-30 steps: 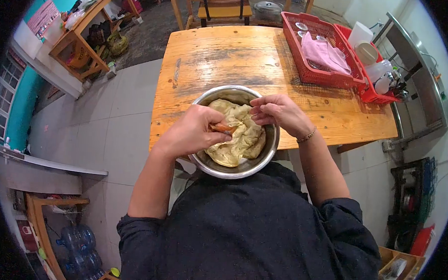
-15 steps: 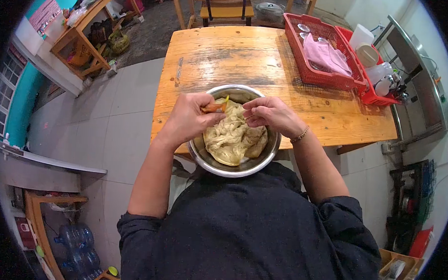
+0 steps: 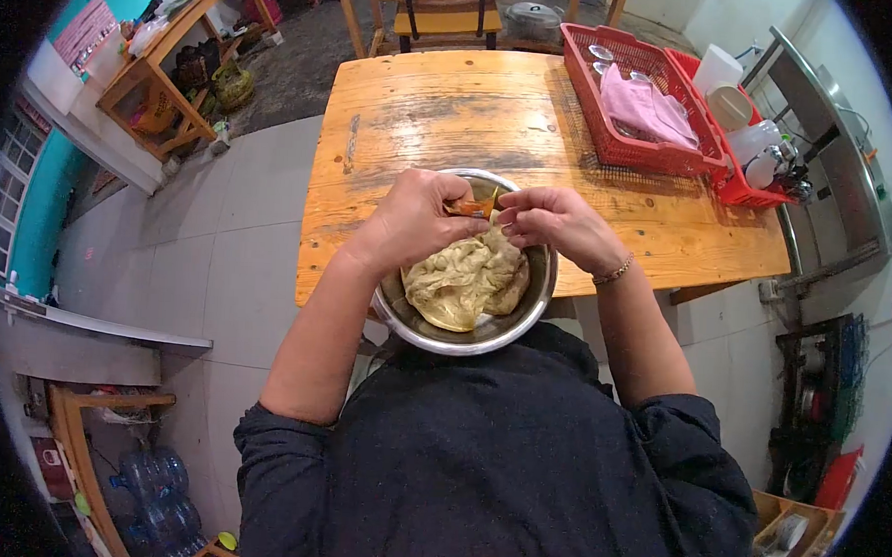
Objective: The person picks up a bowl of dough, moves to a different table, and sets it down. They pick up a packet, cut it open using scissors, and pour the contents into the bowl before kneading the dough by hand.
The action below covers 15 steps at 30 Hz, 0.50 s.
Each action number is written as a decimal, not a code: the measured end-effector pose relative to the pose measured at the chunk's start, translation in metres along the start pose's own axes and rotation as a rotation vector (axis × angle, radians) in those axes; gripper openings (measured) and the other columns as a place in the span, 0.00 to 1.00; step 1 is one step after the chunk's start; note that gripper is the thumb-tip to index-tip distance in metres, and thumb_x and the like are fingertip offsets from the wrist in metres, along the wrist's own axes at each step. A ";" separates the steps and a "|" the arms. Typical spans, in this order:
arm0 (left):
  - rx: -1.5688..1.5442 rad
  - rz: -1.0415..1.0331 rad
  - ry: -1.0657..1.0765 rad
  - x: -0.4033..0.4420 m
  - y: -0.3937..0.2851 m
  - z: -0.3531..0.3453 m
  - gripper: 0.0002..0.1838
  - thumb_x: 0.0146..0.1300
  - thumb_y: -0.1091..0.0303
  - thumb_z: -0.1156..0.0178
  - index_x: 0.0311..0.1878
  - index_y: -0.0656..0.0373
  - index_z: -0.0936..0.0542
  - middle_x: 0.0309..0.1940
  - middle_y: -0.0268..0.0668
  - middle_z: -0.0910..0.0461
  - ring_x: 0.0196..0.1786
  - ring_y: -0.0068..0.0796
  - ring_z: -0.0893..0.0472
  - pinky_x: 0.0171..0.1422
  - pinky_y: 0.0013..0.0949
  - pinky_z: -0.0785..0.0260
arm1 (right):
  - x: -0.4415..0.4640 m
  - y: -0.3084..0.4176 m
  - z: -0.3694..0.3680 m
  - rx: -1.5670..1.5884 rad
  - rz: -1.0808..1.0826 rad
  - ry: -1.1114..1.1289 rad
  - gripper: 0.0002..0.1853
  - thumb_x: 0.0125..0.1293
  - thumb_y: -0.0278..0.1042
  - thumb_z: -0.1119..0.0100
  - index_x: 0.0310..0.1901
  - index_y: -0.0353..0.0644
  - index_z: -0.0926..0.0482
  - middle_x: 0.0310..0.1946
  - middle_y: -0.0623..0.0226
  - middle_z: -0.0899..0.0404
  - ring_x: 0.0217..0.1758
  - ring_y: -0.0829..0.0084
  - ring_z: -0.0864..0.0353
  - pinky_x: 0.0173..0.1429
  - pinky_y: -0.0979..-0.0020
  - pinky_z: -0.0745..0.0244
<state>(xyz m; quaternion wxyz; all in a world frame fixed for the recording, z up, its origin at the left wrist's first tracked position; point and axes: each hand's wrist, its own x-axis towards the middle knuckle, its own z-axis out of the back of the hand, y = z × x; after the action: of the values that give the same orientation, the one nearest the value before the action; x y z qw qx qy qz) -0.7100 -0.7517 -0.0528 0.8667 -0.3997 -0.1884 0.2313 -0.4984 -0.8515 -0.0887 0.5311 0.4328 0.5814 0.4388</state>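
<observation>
A steel bowl point(image 3: 536, 317) holds a pale, sticky mass of dough point(image 3: 456, 284). Above its far side, my left hand point(image 3: 414, 215) pinches a small orange sachet point(image 3: 469, 209) with a yellow-green corner. My right hand point(image 3: 560, 226) is closed in a pinch at the right end of that sachet, its fingertips against the corner. Part of the sachet is hidden behind my fingers. The bowl sits at the near edge of the wooden table, close against my body.
The wooden table point(image 3: 414, 108) carries a red basket point(image 3: 597, 126) with a pink cloth point(image 3: 648, 108) at its far right. Beside it stands another red basket point(image 3: 743, 192) with containers and bottles. A chair point(image 3: 447, 25) is beyond the table.
My left hand has moved right with the sachet, bringing it to my right hand. The right fingers have met the sachet's corner, where before there was a gap.
</observation>
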 end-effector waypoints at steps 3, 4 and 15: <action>0.025 0.047 0.111 -0.001 -0.002 0.001 0.14 0.51 0.67 0.27 0.29 0.68 0.20 0.20 0.44 0.24 0.24 0.28 0.28 0.32 0.35 0.32 | -0.011 0.011 -0.006 -0.212 0.202 0.056 0.21 0.62 0.24 0.40 0.57 0.30 0.26 0.43 0.63 0.21 0.45 0.74 0.21 0.53 0.75 0.24; 0.028 0.072 0.152 -0.004 -0.009 0.002 0.14 0.50 0.67 0.27 0.29 0.68 0.20 0.20 0.45 0.23 0.24 0.29 0.28 0.33 0.35 0.32 | -0.013 0.014 -0.008 -0.303 0.257 0.073 0.20 0.60 0.24 0.37 0.56 0.33 0.24 0.41 0.65 0.21 0.44 0.74 0.22 0.51 0.75 0.24; -0.037 0.068 0.184 -0.041 0.002 0.018 0.16 0.46 0.67 0.26 0.35 0.66 0.20 0.23 0.46 0.22 0.28 0.34 0.23 0.37 0.36 0.30 | -0.017 0.033 -0.035 -0.714 0.346 0.037 0.10 0.52 0.33 0.29 0.29 0.36 0.18 0.27 0.58 0.25 0.33 0.60 0.22 0.41 0.63 0.28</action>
<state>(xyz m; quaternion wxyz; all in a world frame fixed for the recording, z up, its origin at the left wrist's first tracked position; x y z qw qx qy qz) -0.7534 -0.7628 -0.0494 0.8646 -0.4411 -0.0987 0.2195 -0.5309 -0.8613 -0.0506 0.5557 0.3045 0.3203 0.7042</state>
